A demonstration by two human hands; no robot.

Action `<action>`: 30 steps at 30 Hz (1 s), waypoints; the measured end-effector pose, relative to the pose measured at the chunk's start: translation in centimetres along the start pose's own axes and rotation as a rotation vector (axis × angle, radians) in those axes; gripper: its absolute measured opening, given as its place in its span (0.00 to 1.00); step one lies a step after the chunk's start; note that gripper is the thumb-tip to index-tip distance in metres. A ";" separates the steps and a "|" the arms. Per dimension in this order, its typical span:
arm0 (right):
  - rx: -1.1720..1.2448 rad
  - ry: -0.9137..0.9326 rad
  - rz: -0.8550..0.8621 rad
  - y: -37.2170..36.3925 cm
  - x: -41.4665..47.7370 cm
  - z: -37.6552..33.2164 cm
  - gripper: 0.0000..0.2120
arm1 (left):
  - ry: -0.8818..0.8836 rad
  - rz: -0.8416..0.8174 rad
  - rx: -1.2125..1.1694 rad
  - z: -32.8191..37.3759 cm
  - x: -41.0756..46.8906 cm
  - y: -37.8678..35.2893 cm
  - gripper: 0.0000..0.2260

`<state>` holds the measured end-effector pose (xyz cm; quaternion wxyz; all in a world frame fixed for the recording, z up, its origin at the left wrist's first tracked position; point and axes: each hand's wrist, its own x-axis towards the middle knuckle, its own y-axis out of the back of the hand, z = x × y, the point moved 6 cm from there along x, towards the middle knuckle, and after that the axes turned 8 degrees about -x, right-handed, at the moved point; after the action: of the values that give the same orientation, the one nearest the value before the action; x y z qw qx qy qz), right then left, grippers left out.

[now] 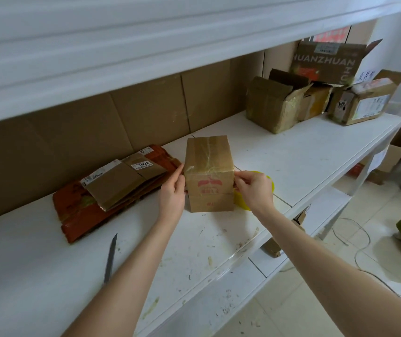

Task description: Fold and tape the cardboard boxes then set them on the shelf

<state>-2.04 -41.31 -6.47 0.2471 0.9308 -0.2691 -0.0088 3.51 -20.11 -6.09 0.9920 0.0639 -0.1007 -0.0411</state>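
The fingers [179, 171] of the left hand [172, 192] lay extended against the left side of the small taped cardboard box [209, 175], touching its upper edge; the fingers of the right hand [253, 188] were pinched at the box's upper right corner, apparently pressing down or gripping a tape end, though the tape end itself could not be made out. Both hands thus steadied the box from either side, in my judgement to smooth the clear tape running across its top seam and down the front. The box stood upright on the white shelf [291, 152], near its front edge, closed and already taped. A yellow tape roll [271, 184] sat just behind the right hand, partly hidden, kept within reach for further taping. To the left lay a stack of flattened cardboard boxes [116, 188], seemingly awaiting folding. A utility knife [110, 257] rested nearer the front edge, well apart from the box. At the far right of the shelf stood several opened, worn cartons [321, 91]. The taping step appeared nearly complete; placement remained.
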 end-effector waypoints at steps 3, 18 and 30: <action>-0.028 -0.058 -0.031 0.2 -0.2 -0.9 0.20 | 0.063 -0.001 0.175 1.1 1.1 0.0 0.26; -0.321 0.030 -0.064 0.5 1.1 -3.3 0.17 | 0.253 0.061 -0.191 0.6 1.0 -1.3 0.20; -0.200 0.167 -0.194 0.0 0.9 -2.0 0.30 | -0.058 -0.083 0.307 1.1 0.3 -1.1 0.33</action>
<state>-0.96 -40.82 -4.59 0.3581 0.9207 -0.1542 0.0183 3.54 -21.38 -5.14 0.9647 0.2177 -0.1318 -0.0681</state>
